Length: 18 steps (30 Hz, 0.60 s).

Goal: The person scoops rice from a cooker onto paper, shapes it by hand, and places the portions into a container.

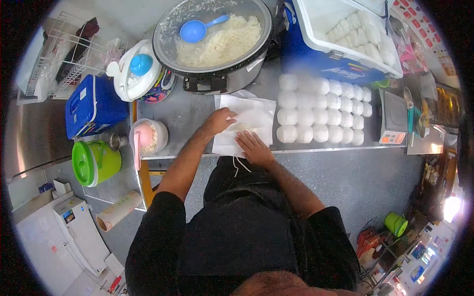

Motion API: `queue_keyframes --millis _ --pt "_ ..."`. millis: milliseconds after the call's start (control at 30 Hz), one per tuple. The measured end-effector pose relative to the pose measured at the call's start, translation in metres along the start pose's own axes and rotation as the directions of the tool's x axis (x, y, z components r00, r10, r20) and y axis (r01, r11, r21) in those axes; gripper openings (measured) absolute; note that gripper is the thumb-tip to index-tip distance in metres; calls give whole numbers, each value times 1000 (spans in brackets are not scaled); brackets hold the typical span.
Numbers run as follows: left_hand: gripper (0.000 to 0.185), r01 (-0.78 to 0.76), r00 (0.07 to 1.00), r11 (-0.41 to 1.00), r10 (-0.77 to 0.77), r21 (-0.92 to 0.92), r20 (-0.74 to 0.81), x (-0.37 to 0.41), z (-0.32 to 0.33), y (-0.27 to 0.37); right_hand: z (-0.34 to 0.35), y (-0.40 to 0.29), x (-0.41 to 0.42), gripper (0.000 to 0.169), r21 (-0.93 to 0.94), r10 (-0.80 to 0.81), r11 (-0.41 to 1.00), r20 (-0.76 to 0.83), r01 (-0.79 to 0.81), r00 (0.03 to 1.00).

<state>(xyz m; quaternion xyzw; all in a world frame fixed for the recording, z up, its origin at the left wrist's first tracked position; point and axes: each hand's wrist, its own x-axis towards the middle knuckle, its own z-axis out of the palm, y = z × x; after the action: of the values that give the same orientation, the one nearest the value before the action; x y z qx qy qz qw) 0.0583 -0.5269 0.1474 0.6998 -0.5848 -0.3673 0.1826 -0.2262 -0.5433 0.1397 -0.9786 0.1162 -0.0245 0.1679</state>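
Note:
A stack of thin white paper sheets [255, 107] lies on the metal table in front of me, its sheets slightly askew. My left hand [220, 120] rests on the left part of the paper, fingers curved and the thumb a little apart. Flat on the lower right of the sheets is my right hand [254, 148], fingers extended. Between the hands a faint cream-coloured patch shows on the paper; what it is I cannot tell. To the right, several white paper-wrapped bundles [320, 115] stand in rows.
Behind the paper stands a large rice cooker [207, 79] with cooked rice [229, 42] and a blue ladle [193, 32]. A blue cooler [314, 55] holds more wrapped bundles. Left are a plastic tub [159, 137] with a pink scoop [144, 135] and a lidded pot [124, 81]. A scale [394, 111] sits right.

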Motion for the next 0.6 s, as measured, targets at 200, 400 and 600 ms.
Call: queue_keyframes --millis 200,400,600 --pt "21 -201 960 975 214 90 -182 -60 29 10 -1 20 1 65 334 231 936 -336 -114 913" --pt "25 -312 861 856 438 412 -259 -85 53 3 -33 49 10 48 -95 162 980 -146 -177 976" --pt "25 -332 861 859 445 389 -247 -104 66 -7 -17 73 -2 37 -65 27 997 -176 -39 984"
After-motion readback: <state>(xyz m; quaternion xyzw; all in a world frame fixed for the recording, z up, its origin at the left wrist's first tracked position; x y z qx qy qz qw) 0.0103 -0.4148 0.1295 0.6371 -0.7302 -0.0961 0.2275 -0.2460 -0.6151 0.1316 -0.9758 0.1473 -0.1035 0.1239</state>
